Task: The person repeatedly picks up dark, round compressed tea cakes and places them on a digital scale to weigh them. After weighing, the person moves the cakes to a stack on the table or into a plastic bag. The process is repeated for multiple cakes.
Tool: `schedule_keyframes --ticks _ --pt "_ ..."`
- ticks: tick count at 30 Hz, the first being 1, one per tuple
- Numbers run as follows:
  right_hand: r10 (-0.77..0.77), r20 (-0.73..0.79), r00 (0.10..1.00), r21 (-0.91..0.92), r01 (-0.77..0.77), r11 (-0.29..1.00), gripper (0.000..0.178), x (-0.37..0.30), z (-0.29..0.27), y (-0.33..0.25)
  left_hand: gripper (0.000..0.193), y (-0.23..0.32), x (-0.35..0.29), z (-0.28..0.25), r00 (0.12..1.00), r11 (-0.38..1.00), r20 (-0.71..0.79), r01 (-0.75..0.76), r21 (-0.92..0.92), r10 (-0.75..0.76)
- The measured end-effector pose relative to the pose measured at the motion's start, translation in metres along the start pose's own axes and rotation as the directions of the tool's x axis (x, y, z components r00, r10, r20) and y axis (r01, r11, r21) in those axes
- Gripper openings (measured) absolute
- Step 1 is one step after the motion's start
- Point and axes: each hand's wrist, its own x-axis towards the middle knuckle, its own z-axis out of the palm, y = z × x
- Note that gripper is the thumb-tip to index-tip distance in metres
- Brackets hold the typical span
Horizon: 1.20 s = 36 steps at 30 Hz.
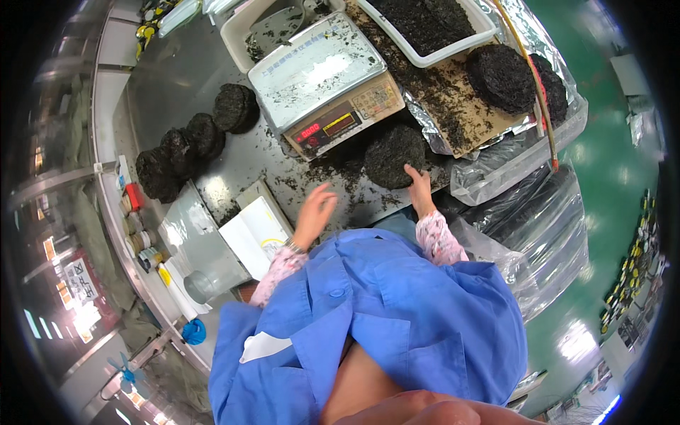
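A round, dark cake of pressed leaf-like material (pixel 395 154) is at the near edge of the metal table, just in front of a scale (pixel 322 78). My right hand (pixel 419 188) grips its right edge, thumb on top; the fingers underneath are hidden. To the left of the cake, my left hand (pixel 315 214) hovers with its fingers loosely apart and nothing in them. The scale's silver pan carries only dark crumbs, and its red display is lit.
At left, several similar dark cakes (pixel 203 134) lean in a row. A white tub (pixel 480 35) of loose dark material stands at the back right. Two more cakes (pixel 500 78) sit on cardboard. A white box-like item (pixel 255 225) lies near my left sleeve. Clear plastic (pixel 542 234) hangs at right.
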Motion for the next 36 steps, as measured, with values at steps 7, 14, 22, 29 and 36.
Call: schedule_keyframes --ticks 7,14,22,29,36 --pt "-0.027 0.278 0.960 0.179 -0.024 0.984 0.056 -0.133 0.022 -0.090 0.082 0.111 0.034 0.080 0.817 0.744 0.303 -0.573 0.342 0.490" --pt "-0.081 0.543 0.836 0.084 0.041 0.996 0.073 -0.162 0.036 -0.142 0.070 0.161 0.031 0.039 0.909 0.936 0.222 -0.347 -0.059 0.351" --pt "-0.170 0.447 0.878 0.241 0.065 0.968 0.059 -0.138 0.051 -0.167 0.026 0.126 0.051 -0.024 0.856 0.900 -0.514 -0.188 -0.392 -0.045" --pt "-0.139 0.523 0.841 0.370 -0.077 0.926 0.059 -0.117 0.042 -0.192 0.036 0.113 0.067 -0.089 0.730 0.685 -0.672 -0.426 -0.591 -0.126" --pt "-0.187 0.584 0.790 0.189 0.092 0.978 0.068 -0.115 0.071 -0.198 0.080 0.179 0.078 -0.018 0.811 0.802 -0.054 -0.561 0.206 0.582"
